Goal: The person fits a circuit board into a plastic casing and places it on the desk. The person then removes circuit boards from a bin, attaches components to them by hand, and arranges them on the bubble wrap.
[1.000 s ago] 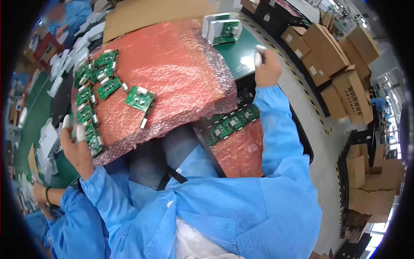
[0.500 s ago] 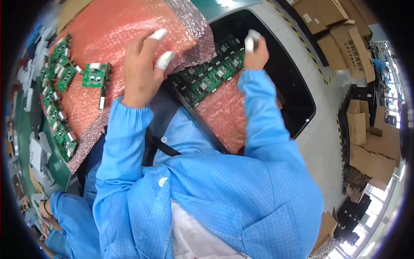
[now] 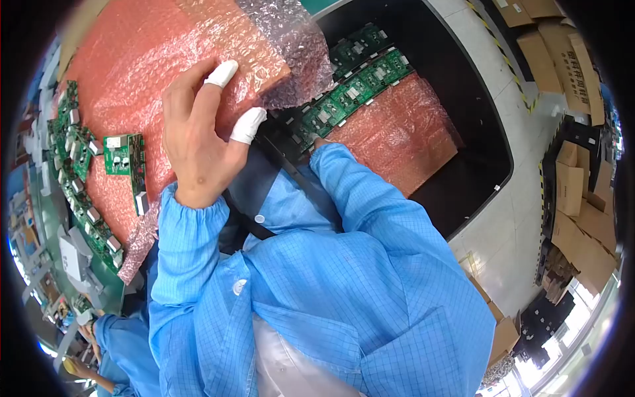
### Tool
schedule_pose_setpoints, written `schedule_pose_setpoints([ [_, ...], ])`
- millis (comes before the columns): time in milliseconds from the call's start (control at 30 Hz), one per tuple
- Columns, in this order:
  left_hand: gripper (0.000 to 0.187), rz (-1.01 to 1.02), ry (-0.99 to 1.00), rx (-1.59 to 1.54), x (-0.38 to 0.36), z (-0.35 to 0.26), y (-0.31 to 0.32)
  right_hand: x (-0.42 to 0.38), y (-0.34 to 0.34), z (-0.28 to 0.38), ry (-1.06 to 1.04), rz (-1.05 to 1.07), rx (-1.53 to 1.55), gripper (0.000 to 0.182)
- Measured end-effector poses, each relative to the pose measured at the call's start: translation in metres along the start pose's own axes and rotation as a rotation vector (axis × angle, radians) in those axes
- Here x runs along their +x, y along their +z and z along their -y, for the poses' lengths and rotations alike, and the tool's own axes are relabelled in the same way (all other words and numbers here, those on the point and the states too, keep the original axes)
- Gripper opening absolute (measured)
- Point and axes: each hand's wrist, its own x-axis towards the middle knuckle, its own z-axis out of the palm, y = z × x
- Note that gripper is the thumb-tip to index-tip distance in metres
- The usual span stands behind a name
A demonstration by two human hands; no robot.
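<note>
My left hand [image 3: 198, 142] hovers over or rests lightly on the pink bubble wrap [image 3: 152, 49]; contact is hard to judge. Its thumb and forefinger wear white finger cots and are spread, with nothing between them. Inside the black bin [image 3: 486, 126], a row of green circuit boards [image 3: 354, 92] lies beside a pink bubble-wrap sheet [image 3: 400, 132]. My right hand [image 3: 321, 141] reaches to the near end of that row. Only a bit of it shows past the blue cuff, its fingers hidden.
A single circuit board [image 3: 119, 155] and a curved line of boards [image 3: 89, 212] lie on the left. Clear bubble wrap [image 3: 297, 59] overhangs the bin's edge. Cardboard boxes [image 3: 582, 212] stand on the right floor. A co-worker's blue sleeve [image 3: 129, 344] shows at lower left.
My right hand has moved from the bin's far right side down and left to the near end of the board row. The view has shifted slightly; my left hand stays spread.
</note>
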Motion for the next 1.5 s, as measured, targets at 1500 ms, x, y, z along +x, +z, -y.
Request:
schedule_pose_setpoints([
  [1500,0.022,0.240,-0.627,-1.246,-0.025,-0.031,-0.035,-0.300,-0.126,0.038,-0.974,0.570,0.919,0.047],
])
